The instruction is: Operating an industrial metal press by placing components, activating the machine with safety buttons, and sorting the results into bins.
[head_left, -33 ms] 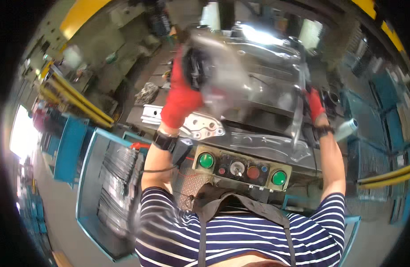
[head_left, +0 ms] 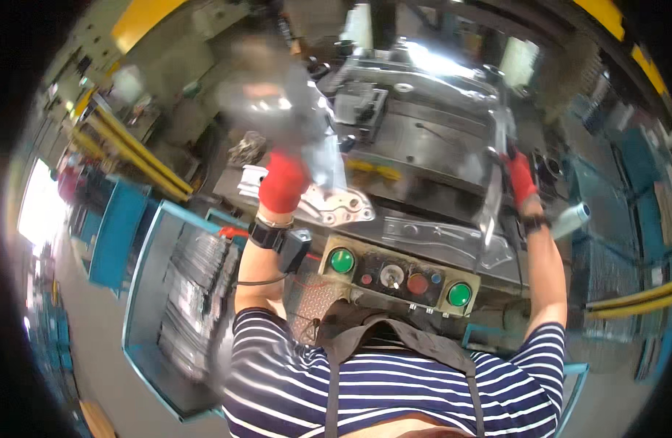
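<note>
My left hand point(head_left: 283, 182), in a red glove, is closed at the near end of a grey metal part point(head_left: 272, 104). The part is smeared by motion, so its exact shape cannot be made out. Farther right, my right hand point(head_left: 520, 177), also gloved in red, has its fingers closed at a long, narrow, shiny metal strip point(head_left: 491, 212). Between the hands lies the dark metal bed of a machine point(head_left: 442, 139), with a grey block point(head_left: 356, 102) on it. A pale metal plate with holes point(head_left: 342, 206) lies just right of my left wrist.
A control panel point(head_left: 394, 277) with two green buttons stands before my chest. To the left, a blue-framed bin point(head_left: 143, 292) holds stacked metal parts. A crumpled bundle point(head_left: 248, 148) lies beyond my left hand. A pale cylinder point(head_left: 572, 217) is beside my right wrist.
My left hand and the blurred metal part have swung left, away from the middle of the bed. The grey block and yellow pieces there now show. My right hand has barely moved.
</note>
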A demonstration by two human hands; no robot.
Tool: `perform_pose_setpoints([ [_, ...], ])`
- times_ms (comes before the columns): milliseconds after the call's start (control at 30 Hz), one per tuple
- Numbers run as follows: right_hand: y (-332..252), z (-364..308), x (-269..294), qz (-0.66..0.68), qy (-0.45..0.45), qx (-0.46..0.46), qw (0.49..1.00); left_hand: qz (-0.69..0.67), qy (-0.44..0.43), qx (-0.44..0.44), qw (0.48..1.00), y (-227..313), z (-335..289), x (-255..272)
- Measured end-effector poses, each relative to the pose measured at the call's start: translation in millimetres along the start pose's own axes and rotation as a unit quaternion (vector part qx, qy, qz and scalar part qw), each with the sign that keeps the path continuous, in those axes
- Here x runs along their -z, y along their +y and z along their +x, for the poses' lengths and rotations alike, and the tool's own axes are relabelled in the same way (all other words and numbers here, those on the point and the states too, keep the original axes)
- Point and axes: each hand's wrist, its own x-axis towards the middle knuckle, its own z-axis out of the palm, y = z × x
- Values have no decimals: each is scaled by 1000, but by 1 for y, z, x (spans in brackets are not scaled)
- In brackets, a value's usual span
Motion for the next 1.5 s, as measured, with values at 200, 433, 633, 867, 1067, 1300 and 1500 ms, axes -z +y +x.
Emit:
perform_pose_setpoints([
  [200,26,-34,-14,-63,-97,136,984,41,206,75,975,49,-115,52],
  [433,50,-93,-20,36,-170,70,982,316,248,81,912,19,-210,77],
  [633,61,-97,-38,-40,-177,124,976,235,326,81,912,0,-248,102],
  [867,41,-82,-85,7,-230,103,968,-32,440,92,893,-43,-286,156],
  [1067,46,-77,-108,-37,-225,155,961,-279,506,114,808,-77,-336,202],
  [1300,30,-71,-120,-17,-221,127,967,566,356,18,744,-28,-287,209],
  [1500,30,-65,-113,-27,-208,112,971,151,219,250,931,9,-188,191],
])
